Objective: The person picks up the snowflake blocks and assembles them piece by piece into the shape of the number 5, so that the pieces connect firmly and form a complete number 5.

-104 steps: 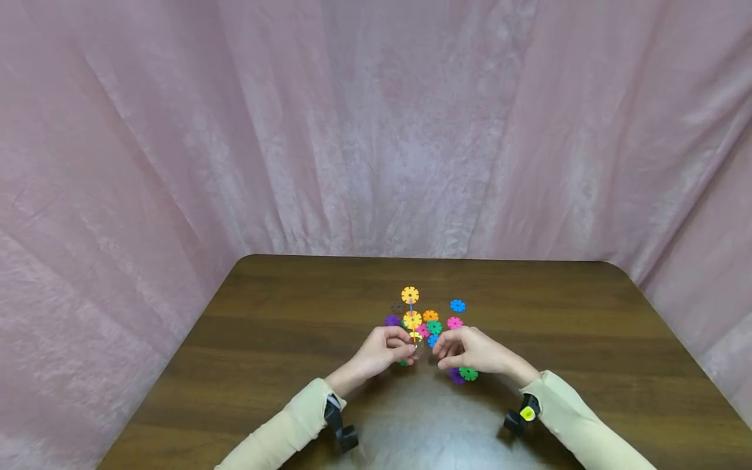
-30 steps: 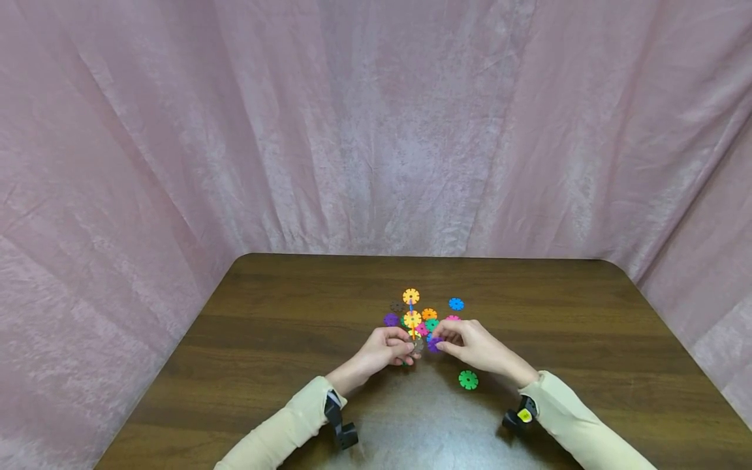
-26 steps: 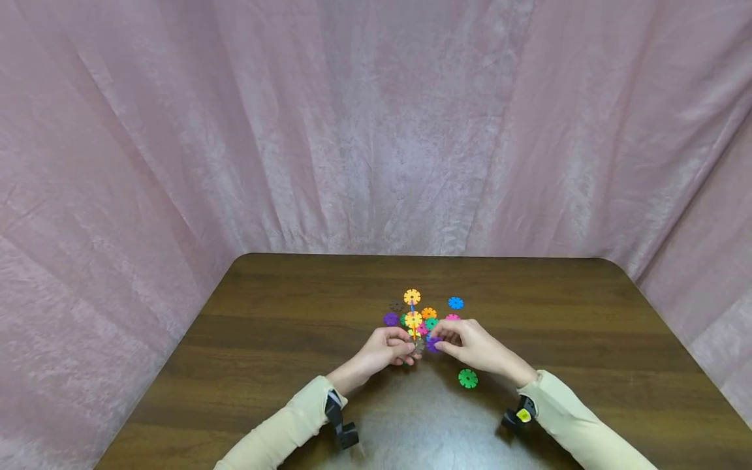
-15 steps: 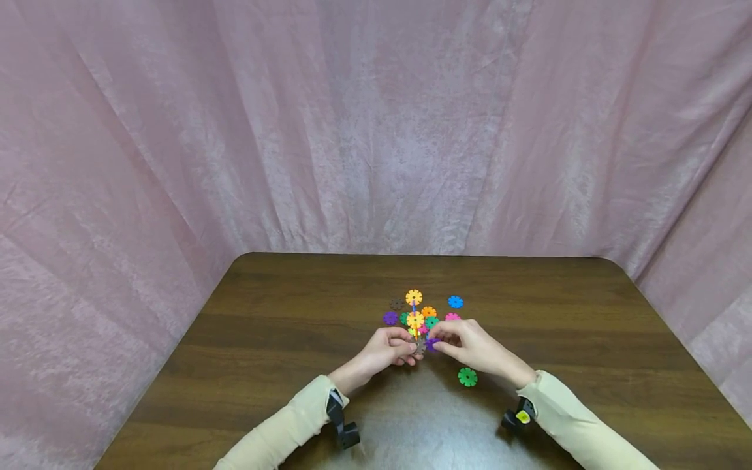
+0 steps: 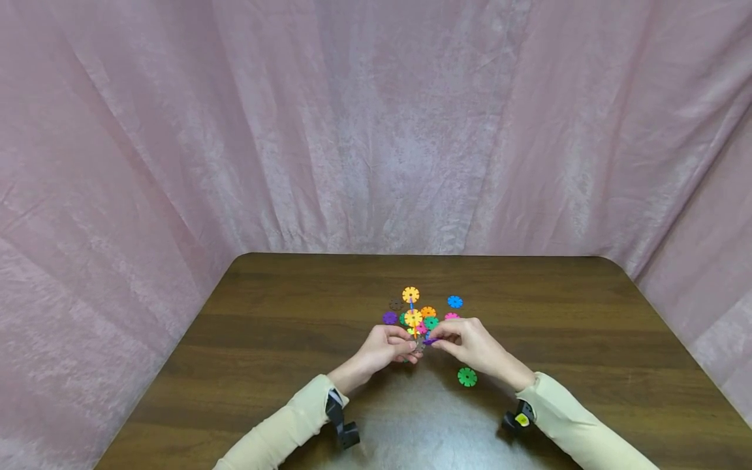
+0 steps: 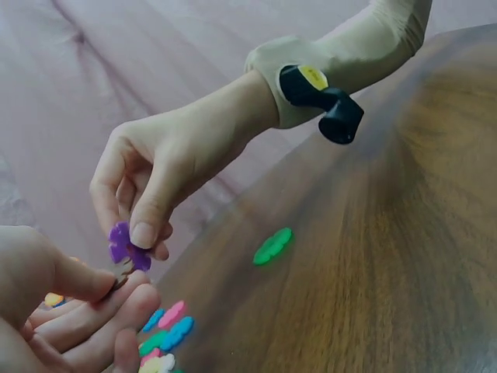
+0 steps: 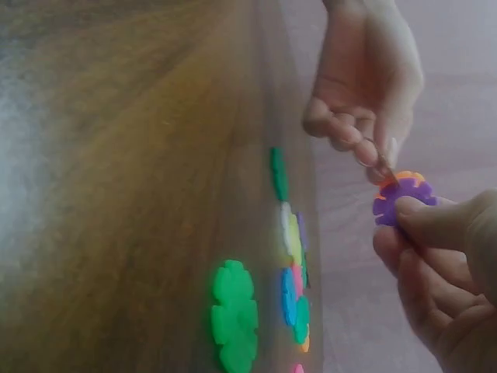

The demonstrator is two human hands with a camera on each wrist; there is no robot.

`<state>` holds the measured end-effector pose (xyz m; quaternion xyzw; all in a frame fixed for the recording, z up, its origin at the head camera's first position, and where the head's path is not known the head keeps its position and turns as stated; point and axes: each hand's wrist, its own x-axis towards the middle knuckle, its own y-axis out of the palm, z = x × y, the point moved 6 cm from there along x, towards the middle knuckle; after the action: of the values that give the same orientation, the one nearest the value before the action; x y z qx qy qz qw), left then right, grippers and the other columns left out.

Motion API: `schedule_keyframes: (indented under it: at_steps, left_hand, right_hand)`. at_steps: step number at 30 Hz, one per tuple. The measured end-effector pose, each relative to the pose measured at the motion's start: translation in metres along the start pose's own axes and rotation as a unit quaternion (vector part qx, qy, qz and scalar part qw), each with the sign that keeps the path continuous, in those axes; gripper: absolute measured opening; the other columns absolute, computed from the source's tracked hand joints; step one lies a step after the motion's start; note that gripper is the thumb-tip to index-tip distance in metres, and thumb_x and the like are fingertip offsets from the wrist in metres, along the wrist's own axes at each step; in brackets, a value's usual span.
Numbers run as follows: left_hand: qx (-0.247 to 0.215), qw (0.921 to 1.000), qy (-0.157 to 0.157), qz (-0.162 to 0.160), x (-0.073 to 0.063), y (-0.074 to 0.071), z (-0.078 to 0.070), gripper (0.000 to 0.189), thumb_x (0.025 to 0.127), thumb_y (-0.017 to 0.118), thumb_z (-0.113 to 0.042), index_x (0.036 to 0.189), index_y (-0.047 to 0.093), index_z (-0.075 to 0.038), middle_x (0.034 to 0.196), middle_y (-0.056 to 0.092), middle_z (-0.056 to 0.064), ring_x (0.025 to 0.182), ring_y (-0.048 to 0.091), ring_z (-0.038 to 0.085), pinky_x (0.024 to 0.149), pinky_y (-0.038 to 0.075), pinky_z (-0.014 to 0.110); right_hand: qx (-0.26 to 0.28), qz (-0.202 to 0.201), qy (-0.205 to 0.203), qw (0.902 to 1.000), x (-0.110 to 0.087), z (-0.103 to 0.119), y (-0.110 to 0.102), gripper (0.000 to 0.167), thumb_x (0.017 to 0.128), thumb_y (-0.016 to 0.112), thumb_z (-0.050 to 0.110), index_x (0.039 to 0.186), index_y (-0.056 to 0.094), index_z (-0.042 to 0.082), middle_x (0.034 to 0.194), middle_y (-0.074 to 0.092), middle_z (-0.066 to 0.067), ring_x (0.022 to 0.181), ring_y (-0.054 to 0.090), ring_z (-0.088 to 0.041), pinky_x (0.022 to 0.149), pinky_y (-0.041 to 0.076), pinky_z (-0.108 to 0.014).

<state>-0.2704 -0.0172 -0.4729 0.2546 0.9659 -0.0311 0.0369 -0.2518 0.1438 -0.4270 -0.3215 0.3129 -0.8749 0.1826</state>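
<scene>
While pinching brown disc point(image 5: 420, 346) in left hand point(image 5: 384, 348), purple disc point(image 6: 126, 250) in right hand point(image 5: 470, 343), seemingly slotting both together — likely calling next for alignment, then a push.

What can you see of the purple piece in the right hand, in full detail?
The purple piece is a thin, round disc with notches around its rim, and looks like smooth plastic. The right hand pinches it between thumb and fingers, above the tabletop, nearly edge-on to the head camera. Its edge meets or nearly meets the grey-brown piece in the left hand; whether they interlock is unclear.
</scene>
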Motion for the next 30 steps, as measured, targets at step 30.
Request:
schedule_keyframes:
  at_steps: [30]
  left_hand:
    - [-0.011,0.9975,0.004,-0.070,0.000,0.003,0.002,0.005,0.090,0.061,0.004,0.087,0.057,0.002,0.081,0.071,0.027,0.057,0.065,0.005,0.062,0.055,0.021]
  right_hand:
    - [-0.050,-0.084,-0.068,0.9929,0.000,0.011,0.013,0.022,0.074,0.075,-0.009,0.072,0.063,0.010,0.067,0.063,-0.002,0.063,0.053,-0.002,0.055,0.043,-0.011]
